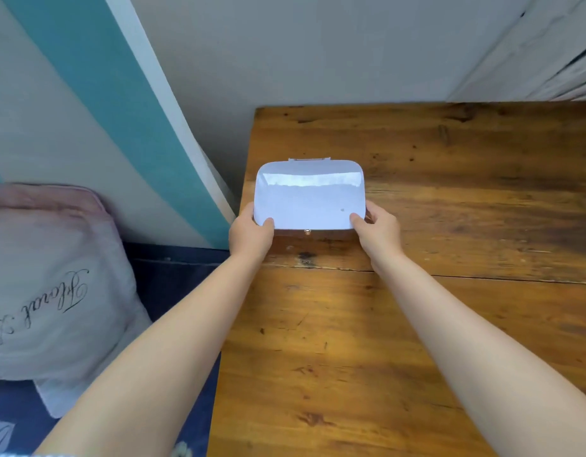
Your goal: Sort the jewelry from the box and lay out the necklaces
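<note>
A glossy white jewelry box (308, 194) with rounded corners sits closed near the left edge of the wooden table (433, 308). A small gold clasp shows at its near side and a hinge at its far side. My left hand (250, 234) grips the box's near left corner, thumb on the lid. My right hand (377, 230) grips the near right corner the same way. The lid hides whatever is inside; no jewelry is visible.
The table's left edge runs close beside the box, with dark blue fabric (173, 291) below it. A pale pillow with script lettering (48, 285) lies at the left. A wall with a teal stripe (113, 103) stands behind.
</note>
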### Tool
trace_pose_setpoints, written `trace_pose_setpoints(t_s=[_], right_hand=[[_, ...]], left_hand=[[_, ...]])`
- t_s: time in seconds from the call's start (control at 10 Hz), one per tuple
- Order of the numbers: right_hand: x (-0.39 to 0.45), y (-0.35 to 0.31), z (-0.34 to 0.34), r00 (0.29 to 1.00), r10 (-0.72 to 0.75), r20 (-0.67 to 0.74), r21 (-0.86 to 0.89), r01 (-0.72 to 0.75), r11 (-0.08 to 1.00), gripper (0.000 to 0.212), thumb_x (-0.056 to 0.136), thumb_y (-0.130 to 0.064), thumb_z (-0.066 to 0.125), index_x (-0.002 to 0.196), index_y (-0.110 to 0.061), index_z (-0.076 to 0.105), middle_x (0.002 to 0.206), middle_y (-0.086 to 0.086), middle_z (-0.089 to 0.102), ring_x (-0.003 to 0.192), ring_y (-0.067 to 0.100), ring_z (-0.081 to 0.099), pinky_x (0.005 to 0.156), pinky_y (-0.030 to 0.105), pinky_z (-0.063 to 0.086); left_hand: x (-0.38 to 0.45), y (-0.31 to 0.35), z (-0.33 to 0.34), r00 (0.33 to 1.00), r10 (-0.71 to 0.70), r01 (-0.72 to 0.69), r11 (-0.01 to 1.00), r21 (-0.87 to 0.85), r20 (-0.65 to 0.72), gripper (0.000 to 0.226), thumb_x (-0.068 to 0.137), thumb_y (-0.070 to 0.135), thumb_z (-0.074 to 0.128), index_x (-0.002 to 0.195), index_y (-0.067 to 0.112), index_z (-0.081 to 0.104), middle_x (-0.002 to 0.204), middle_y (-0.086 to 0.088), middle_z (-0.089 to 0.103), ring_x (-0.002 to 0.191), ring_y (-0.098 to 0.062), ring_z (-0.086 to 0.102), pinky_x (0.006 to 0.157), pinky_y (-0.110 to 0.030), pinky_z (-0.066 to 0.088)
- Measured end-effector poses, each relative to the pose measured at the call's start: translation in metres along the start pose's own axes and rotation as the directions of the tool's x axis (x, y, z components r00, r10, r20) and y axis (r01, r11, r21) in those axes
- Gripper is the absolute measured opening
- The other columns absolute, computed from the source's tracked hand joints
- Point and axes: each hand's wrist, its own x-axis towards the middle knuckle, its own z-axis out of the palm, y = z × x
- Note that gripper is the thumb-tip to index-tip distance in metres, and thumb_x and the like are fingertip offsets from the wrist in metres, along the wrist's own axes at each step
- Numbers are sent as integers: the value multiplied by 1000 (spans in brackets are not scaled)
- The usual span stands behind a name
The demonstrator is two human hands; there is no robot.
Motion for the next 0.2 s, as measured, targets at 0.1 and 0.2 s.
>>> trace_pose_setpoints(t_s=[0.1,0.2], right_hand=[[0,1,0,1000,-21,1,-47,21,999,38,90,-10,46,127,-15,53,129,6,60,116,24,53,98,37,43],[-6,-5,-1,1000,-14,-3,-99,13,995,40,93,-14,44,132,-13,46,135,6,54,124,25,48,103,38,41]], left_hand=[[2,-3,1,999,31,-31,1000,-4,22,41,97,17,44,138,16,42,140,-4,51,125,-26,49,99,-37,45],[-9,-15,3,994,108,-108,990,94,5,41,100,22,33,141,15,37,141,-7,50,127,-27,47,103,-39,43]])
